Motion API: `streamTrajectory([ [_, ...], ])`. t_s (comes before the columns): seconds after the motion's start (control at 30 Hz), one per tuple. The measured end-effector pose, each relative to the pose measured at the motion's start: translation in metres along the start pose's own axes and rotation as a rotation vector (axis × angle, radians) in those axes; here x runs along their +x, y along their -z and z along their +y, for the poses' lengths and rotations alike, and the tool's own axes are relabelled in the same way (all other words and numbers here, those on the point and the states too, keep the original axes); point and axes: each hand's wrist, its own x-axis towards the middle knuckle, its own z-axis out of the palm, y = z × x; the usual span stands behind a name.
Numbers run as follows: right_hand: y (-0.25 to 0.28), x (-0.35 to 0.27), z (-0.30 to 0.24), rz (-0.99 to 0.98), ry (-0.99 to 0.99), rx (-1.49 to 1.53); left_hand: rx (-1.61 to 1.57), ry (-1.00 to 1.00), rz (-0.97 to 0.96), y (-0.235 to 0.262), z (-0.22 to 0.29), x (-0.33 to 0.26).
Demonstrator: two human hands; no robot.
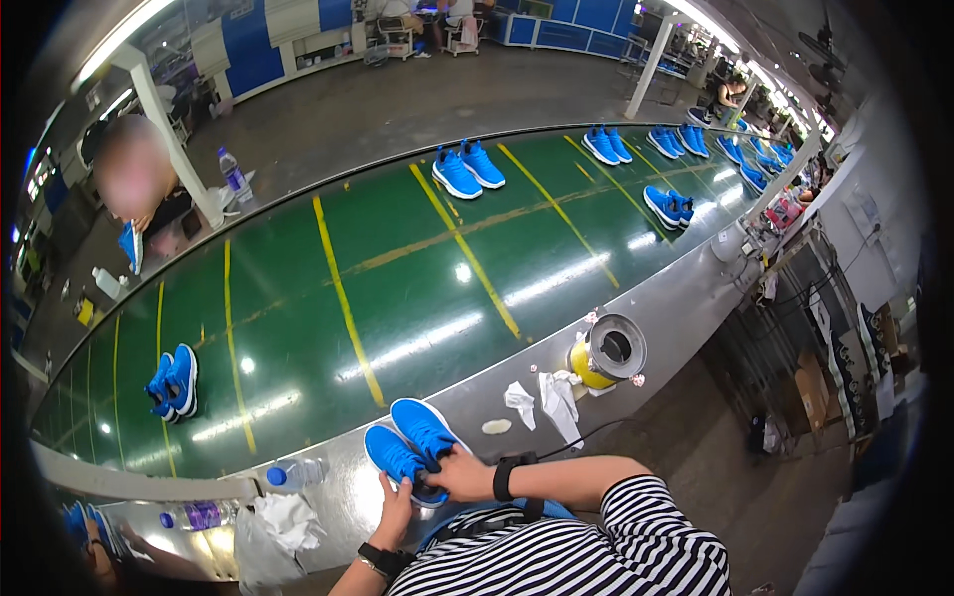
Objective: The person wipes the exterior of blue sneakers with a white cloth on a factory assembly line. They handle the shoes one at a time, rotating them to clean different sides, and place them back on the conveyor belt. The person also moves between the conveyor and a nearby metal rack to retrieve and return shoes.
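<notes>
A pair of blue sneakers with white soles sits on the metal ledge in front of me, toes pointing away. My left hand [395,505] grips the left sneaker [392,452] near its heel, with the thumb along its side. My right hand [461,475] is closed at the collar of the right sneaker [423,425], next to the left one's opening. Its fingertips are partly hidden by the shoes. Both sneakers stand side by side, touching.
Beyond the ledge runs a green conveyor belt [397,298] with yellow lines, carrying several blue sneaker pairs. A round metal can [617,348], white tissues [559,397] and a plastic bottle [296,474] stand on the ledge. Across the belt, a person holds a blue shoe [131,246].
</notes>
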Motion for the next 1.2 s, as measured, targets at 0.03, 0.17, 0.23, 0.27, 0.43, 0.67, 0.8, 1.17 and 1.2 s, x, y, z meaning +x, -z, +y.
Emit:
streamTrajectory([
  [0.03, 0.019, 0.001, 0.021, -0.001, 0.018, 0.025, 0.052, -0.019, -0.061, -0.003, 0.01, 0.002],
  [0.17, 0.094, -0.004, 0.114, 0.121, -0.048, 0.035, 0.165, -0.127, -0.204, -0.005, 0.041, 0.014],
  [0.23, 0.127, -0.015, 0.177, 0.249, -0.114, -0.077, 0.46, -0.376, -0.197, -0.002, 0.067, 0.023],
  [0.27, 0.139, -0.018, 0.214, 0.271, -0.21, -0.07, 0.625, -0.466, -0.156, 0.006, 0.082, 0.023],
  [0.43, 0.173, -0.049, 0.397, 0.353, -0.63, -0.14, 0.877, -0.502, 0.111, 0.062, 0.179, 0.034],
  [0.67, 0.166, -0.062, 0.451, 0.183, -0.929, -0.005, 1.409, 0.147, 0.563, 0.22, 0.232, 0.061],
  [0.8, 0.174, -0.08, 0.421, 0.497, -0.731, -0.115, 1.451, 0.369, 0.831, 0.302, 0.238, 0.112],
  [1.17, 0.111, -0.111, 0.277, 0.096, -0.806, -0.079, 1.439, 0.572, 0.671, 0.423, 0.186, 0.225],
  [1.2, 0.112, -0.097, 0.256, 0.083, -0.801, -0.057, 1.422, 0.573, 0.643, 0.425, 0.189, 0.224],
])
